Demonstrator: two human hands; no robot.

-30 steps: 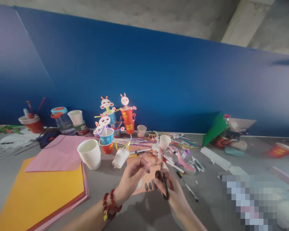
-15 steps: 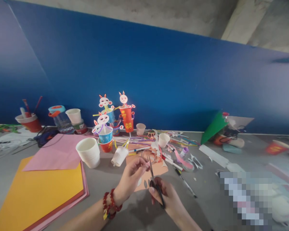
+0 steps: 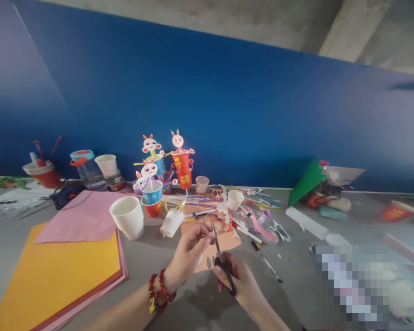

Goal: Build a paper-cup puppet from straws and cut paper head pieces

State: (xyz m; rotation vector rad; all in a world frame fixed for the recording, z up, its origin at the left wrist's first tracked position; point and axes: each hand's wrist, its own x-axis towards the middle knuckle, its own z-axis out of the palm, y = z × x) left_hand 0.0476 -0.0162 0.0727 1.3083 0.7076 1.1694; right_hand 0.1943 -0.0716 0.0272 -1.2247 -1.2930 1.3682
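Observation:
My left hand [image 3: 189, 253], with a red bead bracelet at the wrist, pinches a tiny pink scrap of paper [image 3: 210, 235] between its fingertips. My right hand [image 3: 236, 278] grips black-handled scissors [image 3: 221, 259], their blades pointing up at the scrap. Both hands hover over an orange sheet of paper [image 3: 227, 239] on the grey table [image 3: 158, 269]. Small dark oval cut-outs [image 3: 209, 263] lie on that sheet just below my hands.
White paper cups [image 3: 127, 217] and a tipped cup [image 3: 171, 222] stand ahead. Behind are bunny-decorated cups [image 3: 152, 191], pens, coloured strips and a glue bottle [image 3: 265, 219]. Yellow paper [image 3: 55, 271] and pink paper [image 3: 83, 218] lie left. A green cone [image 3: 305, 184] sits right, below a blue wall.
My right hand with the scissors moved left, bringing the blades up to the scrap in my left hand. The left hand has barely shifted.

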